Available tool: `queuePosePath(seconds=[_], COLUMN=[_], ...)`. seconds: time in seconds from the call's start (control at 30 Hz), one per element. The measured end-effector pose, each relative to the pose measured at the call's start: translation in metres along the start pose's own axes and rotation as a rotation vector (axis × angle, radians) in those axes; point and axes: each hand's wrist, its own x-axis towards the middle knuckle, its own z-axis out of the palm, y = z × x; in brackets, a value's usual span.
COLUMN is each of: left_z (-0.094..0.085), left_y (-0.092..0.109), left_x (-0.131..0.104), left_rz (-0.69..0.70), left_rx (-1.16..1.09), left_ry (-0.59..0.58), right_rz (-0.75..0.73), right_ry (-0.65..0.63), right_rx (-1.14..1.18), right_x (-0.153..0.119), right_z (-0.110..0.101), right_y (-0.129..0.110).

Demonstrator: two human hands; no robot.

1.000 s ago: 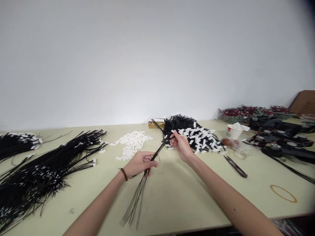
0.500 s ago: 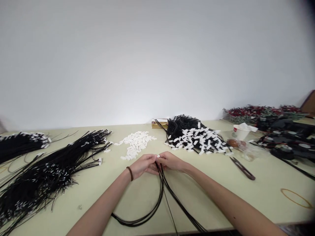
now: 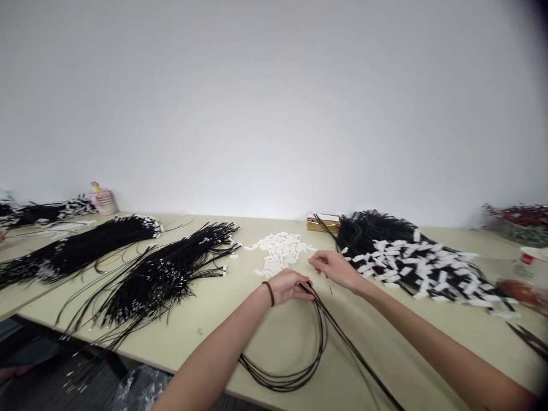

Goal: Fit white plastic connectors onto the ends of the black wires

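My left hand, with a brown band at the wrist, is closed around the ends of several thin black cables. They loop down over the table, and some run off the front edge. Just to the right, apart from the cables, is my right hand, thumb and fingertips pressed together. Whatever may be in that pinch is too small to make out. Beyond both hands lies a heap of small white connector housings. A pile of loose black cables spreads to the left of my left hand.
Black cables with white connectors are heaped at right, beside a gold box. Dark snips and a paper cup lie at the right edge. At far left are another cable bundle and a pink cup.
The view has turned left. My hands were together at the cable tips with a white piece between them; now my right hand has come away while my left keeps the cables.
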Motion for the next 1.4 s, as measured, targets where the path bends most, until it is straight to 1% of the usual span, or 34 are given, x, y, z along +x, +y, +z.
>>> queuePosePath(seconds=[0.07, 0.13, 0.17, 0.23, 0.3, 0.37, 0.4, 0.53, 0.6, 0.77, 0.97, 1.17, 1.4], left_z=[0.003, 0.006, 0.008, 0.011, 0.012, 0.012, 0.011, 0.007, 0.006, 0.006, 0.006, 0.007, 0.007], left_y=[0.000, -0.002, -0.004, -0.007, -0.010, -0.011, -0.011, -0.012, -0.012, -0.011, -0.009, -0.006, -0.003], left_x=[0.000, 0.000, -0.001, -0.002, -0.002, -0.002, -0.002, 0.001, 0.002, 0.001, -0.001, -0.005, -0.009], left_rz=[0.010, 0.037, 0.039, 0.002, -0.061, -0.095, -0.099, -0.098, -0.096, -0.108, -0.117, -0.108, -0.084], left_rx=[-0.078, -0.212, -0.235, -0.217, -0.154, -0.095, -0.074, -0.024, -0.009, 0.046, 0.049, 0.072, 0.137], left_ry=[-0.034, -0.154, -0.221, -0.350, -0.464, -0.536, -0.551, -0.500, -0.472, -0.446, -0.453, -0.452, -0.531], right_rz=[-0.069, -0.122, -0.143, -0.182, -0.214, -0.228, -0.227, -0.211, -0.208, -0.205, -0.219, -0.239, -0.258], right_ry=[-0.034, -0.073, -0.095, -0.148, -0.192, -0.206, -0.202, -0.186, -0.188, -0.180, -0.153, -0.125, -0.104], right_rx=[-0.016, -0.056, -0.081, -0.125, -0.158, -0.188, -0.201, -0.224, -0.216, -0.192, -0.156, -0.106, -0.086], right_x=[0.014, 0.027, 0.032, 0.040, 0.045, 0.048, 0.050, 0.056, 0.058, 0.055, 0.048, 0.047, 0.041], right_z=[0.003, 0.009, 0.013, 0.023, 0.035, 0.046, 0.051, 0.061, 0.062, 0.059, 0.055, 0.058, 0.059], right_y=[-0.005, -0.010, -0.013, -0.017, -0.020, -0.022, -0.023, -0.023, -0.022, -0.017, -0.011, -0.008, -0.001])
